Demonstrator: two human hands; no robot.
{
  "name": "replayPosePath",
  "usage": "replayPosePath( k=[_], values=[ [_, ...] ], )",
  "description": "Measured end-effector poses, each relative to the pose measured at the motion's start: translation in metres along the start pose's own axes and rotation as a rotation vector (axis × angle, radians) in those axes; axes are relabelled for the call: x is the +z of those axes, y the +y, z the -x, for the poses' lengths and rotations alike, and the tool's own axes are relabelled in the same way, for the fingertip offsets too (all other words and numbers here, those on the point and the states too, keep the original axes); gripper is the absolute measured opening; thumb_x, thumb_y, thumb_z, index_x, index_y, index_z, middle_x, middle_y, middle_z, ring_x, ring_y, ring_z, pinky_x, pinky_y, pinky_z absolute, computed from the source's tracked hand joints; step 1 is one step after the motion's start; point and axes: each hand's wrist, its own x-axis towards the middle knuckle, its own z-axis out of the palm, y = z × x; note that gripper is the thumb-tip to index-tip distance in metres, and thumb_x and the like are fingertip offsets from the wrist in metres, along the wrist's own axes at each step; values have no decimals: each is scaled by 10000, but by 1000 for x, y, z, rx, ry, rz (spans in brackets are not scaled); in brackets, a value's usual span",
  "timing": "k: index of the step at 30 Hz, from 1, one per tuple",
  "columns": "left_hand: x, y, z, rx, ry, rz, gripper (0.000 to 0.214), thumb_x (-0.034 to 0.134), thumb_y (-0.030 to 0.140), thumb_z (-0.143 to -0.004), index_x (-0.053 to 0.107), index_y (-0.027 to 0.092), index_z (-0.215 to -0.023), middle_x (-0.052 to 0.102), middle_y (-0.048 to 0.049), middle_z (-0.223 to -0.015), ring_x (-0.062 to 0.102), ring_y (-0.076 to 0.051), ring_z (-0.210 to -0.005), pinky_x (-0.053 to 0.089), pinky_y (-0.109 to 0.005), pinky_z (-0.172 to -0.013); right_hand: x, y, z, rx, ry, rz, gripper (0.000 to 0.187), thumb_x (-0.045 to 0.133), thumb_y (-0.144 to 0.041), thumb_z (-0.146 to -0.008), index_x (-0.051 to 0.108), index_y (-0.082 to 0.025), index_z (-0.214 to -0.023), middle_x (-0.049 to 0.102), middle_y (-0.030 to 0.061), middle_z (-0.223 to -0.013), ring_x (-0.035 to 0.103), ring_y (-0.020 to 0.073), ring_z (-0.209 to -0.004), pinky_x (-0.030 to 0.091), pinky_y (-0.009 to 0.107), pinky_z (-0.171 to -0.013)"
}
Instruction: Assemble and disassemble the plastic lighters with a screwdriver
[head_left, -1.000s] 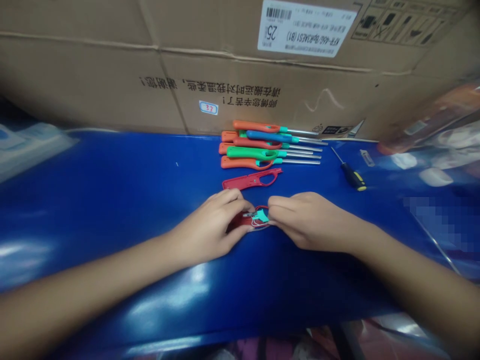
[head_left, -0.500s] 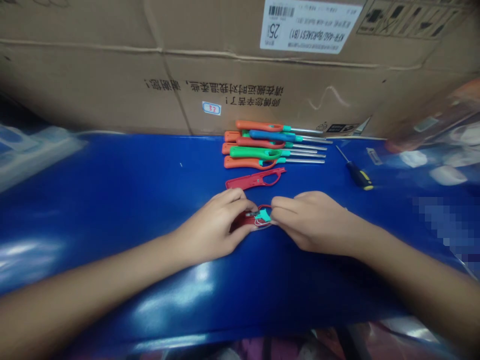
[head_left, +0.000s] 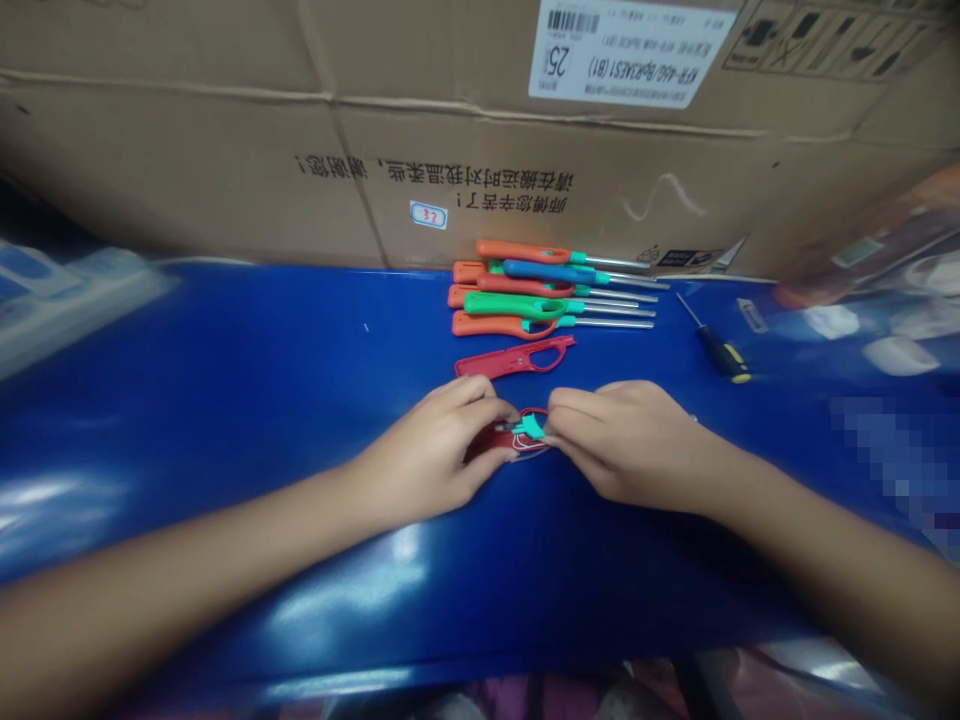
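A red plastic lighter shell with a teal trigger piece and thin wires lies on the blue table. My left hand is closed over the shell's left part, fingers pinched on it. Fingers of my right hand pinch at the teal piece and the shell's right end. Most of the shell is hidden under both hands. A second red shell half lies flat just beyond my hands.
A pile of long-nosed lighters in orange, green and blue lies by a big cardboard box along the back. A black-and-yellow screwdriver rests at right. Blurred plastic bags sit at far left and right.
Both hands stay on the red shell; the teal piece has shifted slightly under my right fingers. The view has drifted a little.
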Motion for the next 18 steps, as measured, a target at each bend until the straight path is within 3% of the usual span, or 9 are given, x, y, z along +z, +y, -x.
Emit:
replayPosePath(
  k=[4, 8, 18],
  values=[
    [1, 1, 1, -10, 0, -1, 173, 612, 230, -952, 658, 156, -1102, 626, -86, -1042, 620, -228, -969, 537, -386, -881, -1, 3, 0, -40, -52, -11, 199, 449, -140, -969, 616, -183, -869, 620, 5, -827, 395, 134, -549, 236, 329, -556],
    [1, 1, 1, -12, -7, 3, 155, 597, 238, -963, 653, 164, -1088, 623, -80, -1027, 614, -223, -964, 537, -377, -873, -1, 2, 0, -21, -27, 8, 208, 452, -158, -982, 635, -180, -883, 637, 9, -845, 401, 132, -551, 241, 331, -566],
    [1, 0, 2, -5, 15, 27, 193, 602, 228, -960, 589, 164, -1141, 641, -84, -1079, 610, -223, -987, 525, -386, -898, -3, 6, 2, -24, -45, -59, 227, 458, -158, -986, 684, -171, -962, 656, 24, -913, 491, 135, -613, 292, 318, -587]
  ],
)
